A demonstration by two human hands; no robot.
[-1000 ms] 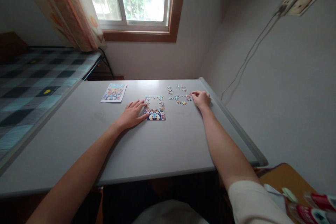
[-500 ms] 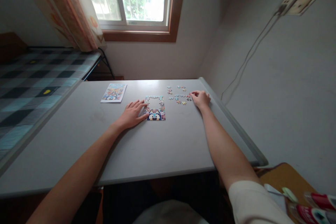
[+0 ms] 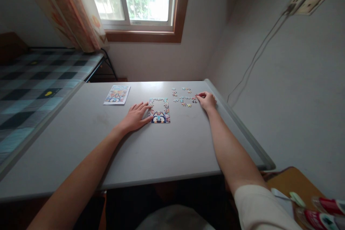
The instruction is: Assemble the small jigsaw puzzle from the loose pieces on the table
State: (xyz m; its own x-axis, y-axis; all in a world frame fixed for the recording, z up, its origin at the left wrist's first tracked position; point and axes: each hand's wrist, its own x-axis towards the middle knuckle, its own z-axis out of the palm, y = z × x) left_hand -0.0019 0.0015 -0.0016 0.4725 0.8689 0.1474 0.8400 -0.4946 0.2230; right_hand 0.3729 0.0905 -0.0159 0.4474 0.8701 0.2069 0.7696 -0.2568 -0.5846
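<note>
My left hand (image 3: 136, 115) lies flat with fingers spread, its fingertips and thumb touching the left edge of a partly joined jigsaw puzzle (image 3: 159, 119). The puzzle has a frame of joined pieces, a blue cartoon face along its near side, and a gap in its middle. To the right, my right hand (image 3: 207, 101) has its thumb and forefinger pinched together on a small puzzle piece, mostly hidden by the fingertips. Several loose puzzle pieces (image 3: 184, 104) are scattered between the puzzle and this hand.
A printed picture card (image 3: 117, 95) lies on the grey table (image 3: 161, 151) to the left. A wall is along the table's right edge, with a hanging cable (image 3: 252, 61). A checked bed (image 3: 54, 75) stands at left; a brown stool with bottles (image 3: 320, 219) is at lower right.
Both hands stay almost in place. The right fingertips shift very slightly at the edge of the loose pieces; the puzzle looks the same.
</note>
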